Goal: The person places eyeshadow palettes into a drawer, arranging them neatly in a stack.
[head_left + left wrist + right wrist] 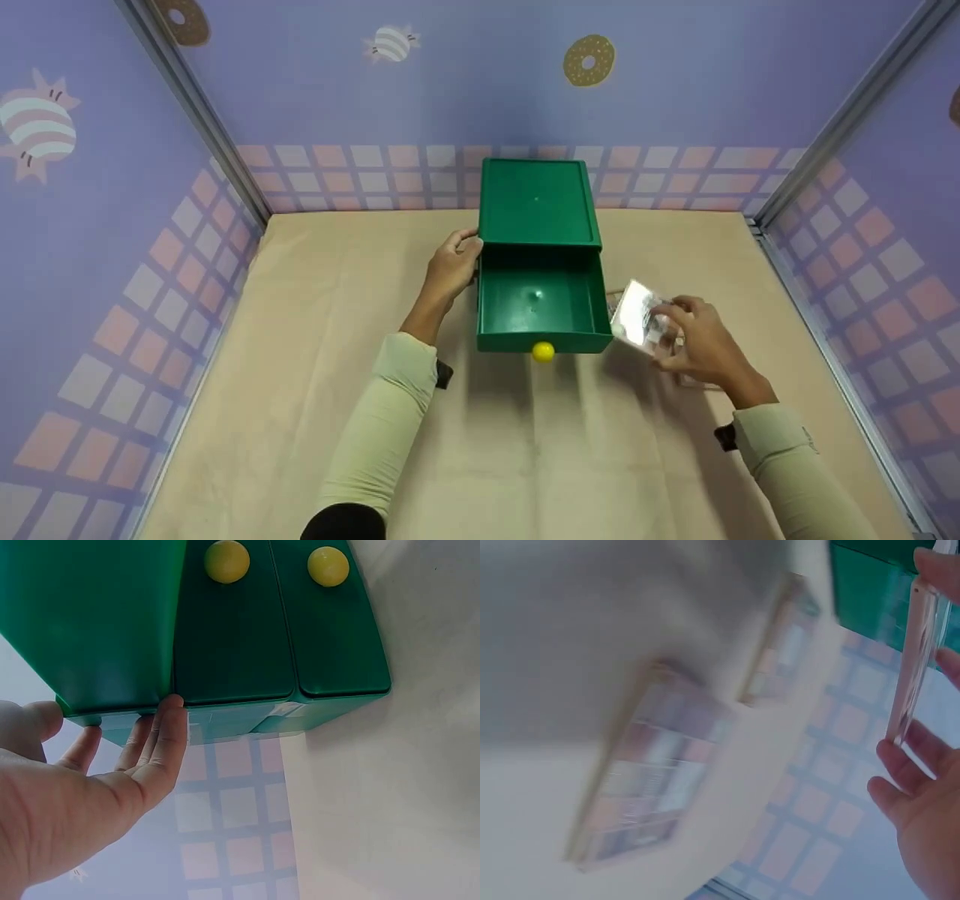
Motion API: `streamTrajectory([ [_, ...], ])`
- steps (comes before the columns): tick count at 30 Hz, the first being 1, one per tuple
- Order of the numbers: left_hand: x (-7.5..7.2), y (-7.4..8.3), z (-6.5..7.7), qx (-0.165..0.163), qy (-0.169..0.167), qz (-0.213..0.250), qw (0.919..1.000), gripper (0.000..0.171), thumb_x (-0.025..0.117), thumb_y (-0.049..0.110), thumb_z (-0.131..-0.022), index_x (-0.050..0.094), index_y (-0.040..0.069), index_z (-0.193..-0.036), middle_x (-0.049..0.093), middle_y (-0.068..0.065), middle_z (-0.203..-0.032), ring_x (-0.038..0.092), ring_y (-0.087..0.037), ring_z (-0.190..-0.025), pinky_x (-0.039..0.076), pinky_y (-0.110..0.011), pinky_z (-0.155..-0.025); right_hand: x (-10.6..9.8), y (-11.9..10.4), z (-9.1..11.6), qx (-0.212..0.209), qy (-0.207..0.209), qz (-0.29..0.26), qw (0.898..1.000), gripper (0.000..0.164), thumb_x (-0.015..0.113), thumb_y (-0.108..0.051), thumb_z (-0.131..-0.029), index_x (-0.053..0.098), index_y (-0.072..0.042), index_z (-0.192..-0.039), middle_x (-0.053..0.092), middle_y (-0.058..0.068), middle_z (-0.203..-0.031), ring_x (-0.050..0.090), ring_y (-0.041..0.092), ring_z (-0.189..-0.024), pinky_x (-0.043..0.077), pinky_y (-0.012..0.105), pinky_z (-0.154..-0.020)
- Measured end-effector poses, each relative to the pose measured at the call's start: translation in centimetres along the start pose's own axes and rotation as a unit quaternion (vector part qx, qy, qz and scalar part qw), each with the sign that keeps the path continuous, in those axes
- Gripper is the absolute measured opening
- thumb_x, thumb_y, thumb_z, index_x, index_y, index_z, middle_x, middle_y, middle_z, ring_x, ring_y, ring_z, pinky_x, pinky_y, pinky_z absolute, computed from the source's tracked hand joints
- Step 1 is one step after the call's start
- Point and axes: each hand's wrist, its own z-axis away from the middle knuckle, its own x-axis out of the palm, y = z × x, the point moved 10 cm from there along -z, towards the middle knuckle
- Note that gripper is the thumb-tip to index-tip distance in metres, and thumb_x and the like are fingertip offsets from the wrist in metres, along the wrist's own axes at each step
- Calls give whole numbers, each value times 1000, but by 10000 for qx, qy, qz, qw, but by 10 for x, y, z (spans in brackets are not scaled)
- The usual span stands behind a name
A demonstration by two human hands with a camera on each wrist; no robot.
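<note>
A green drawer cabinet [536, 199] stands toward the back wall with its top drawer [510, 304] pulled out; nothing lies inside it. On the drawer's front is a yellow knob [543, 352]. My left hand [452, 266] rests against the cabinet's left side, its fingers [171, 739] laid fairly straight along the wall. At the drawer's right, my right hand [701, 341] pinches a thin, clear-lidded eyeshadow palette [637, 315], tilted and raised above the table. Edge-on in the right wrist view, that palette shows a pink rim.
Two more palettes with gridded pans, a nearer palette [656, 765] and a farther palette [784, 645], lie on the table, blurred. Two lower drawers with yellow knobs [328, 567] are closed. Patterned walls [420, 176] enclose the table's back and sides.
</note>
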Motion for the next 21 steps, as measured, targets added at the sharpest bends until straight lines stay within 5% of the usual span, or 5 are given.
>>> streamTrajectory([
  [4, 1, -1, 0, 15, -4, 32, 10000, 44, 46, 40, -107, 52, 25, -148, 64, -9, -128, 63, -22, -98, 53, -48, -94, -24, -2, -8, 208, 480, -196, 9984, 75, 93, -22, -64, 62, -11, -131, 47, 32, -138, 47, 54, -119, 45, 71, -89],
  [11, -2, -1, 1, -25, 39, -45, 10000, 44, 46, 41, -107, 52, 26, -148, 63, -8, -132, 64, -22, -103, 53, -37, -84, -55, -39, -31, -16, 831, -1008, 9914, 82, 94, -16, -62, 59, -7, -135, 47, 29, -141, 44, 49, -128, 36, 72, -102],
  [21, 1, 0, 0, 23, -8, -26, 10000, 45, 46, 41, -107, 51, 26, -149, 63, -8, -131, 63, -26, -107, 53, -42, -89, -50, -125, -72, -699, -417, -1000, 9917, 77, 92, -26, -69, 61, -22, -139, 41, 19, -153, 43, 44, -131, 41, 71, -103],
])
